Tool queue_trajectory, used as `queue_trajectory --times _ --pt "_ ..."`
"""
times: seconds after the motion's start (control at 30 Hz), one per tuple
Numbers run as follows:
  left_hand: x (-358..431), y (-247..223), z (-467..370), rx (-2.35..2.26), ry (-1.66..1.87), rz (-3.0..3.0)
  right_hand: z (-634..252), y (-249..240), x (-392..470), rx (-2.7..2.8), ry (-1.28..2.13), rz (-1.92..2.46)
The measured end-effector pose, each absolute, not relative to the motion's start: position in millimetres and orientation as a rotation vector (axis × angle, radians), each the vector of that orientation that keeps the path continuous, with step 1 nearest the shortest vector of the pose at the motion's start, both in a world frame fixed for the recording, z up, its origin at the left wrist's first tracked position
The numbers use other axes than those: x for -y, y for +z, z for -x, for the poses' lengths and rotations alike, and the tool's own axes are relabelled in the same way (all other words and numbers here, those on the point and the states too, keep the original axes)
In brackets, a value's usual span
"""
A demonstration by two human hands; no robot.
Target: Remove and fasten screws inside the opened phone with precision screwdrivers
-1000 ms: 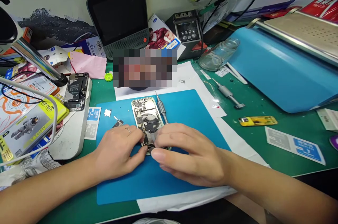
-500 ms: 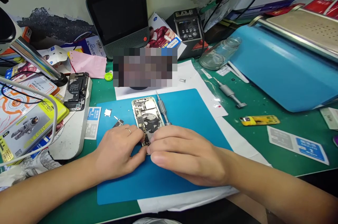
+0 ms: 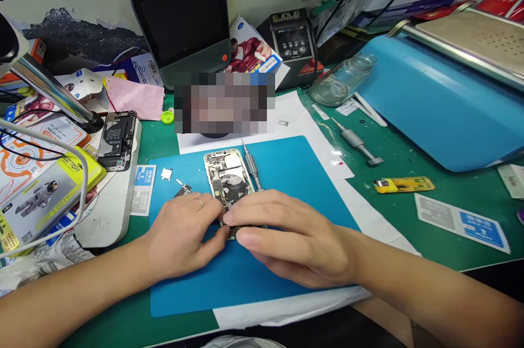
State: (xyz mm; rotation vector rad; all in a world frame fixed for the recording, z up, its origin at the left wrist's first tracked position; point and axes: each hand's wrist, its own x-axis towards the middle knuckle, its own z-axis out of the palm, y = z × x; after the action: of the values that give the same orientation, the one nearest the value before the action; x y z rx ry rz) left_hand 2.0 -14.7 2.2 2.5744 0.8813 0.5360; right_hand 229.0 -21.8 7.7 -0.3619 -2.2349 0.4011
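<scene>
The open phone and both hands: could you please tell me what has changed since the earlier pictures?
The right hand has shifted its fingertips left over the lower end of the phone, nearer the left hand; no grasp or release is visible. The left hand, phone and screwdriver stayed put.

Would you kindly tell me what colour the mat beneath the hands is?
The mat is plain blue, best seen in the head view.
</scene>
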Motion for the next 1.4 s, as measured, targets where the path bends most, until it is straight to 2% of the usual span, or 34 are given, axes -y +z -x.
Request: queue_trajectory --times 0.5,1.03,1.23,1.4 --pt "15.0 1.9 -1.7 -0.890 0.517 -2.597 -228.8 7.6 21.3 2.177 0.525 0.322" --pt "14.7 1.8 -1.1 -0.872 0.507 -2.580 -229.2 11.5 19.6 2.188 0.353 0.387" --pt "14.6 1.5 -1.0 -0.869 0.516 -2.586 -229.1 10.2 19.1 2.183 0.471 0.274" --pt "15.1 0.2 -0.7 -0.871 0.501 -2.566 -230.1 10.6 20.5 2.191 0.421 0.404"
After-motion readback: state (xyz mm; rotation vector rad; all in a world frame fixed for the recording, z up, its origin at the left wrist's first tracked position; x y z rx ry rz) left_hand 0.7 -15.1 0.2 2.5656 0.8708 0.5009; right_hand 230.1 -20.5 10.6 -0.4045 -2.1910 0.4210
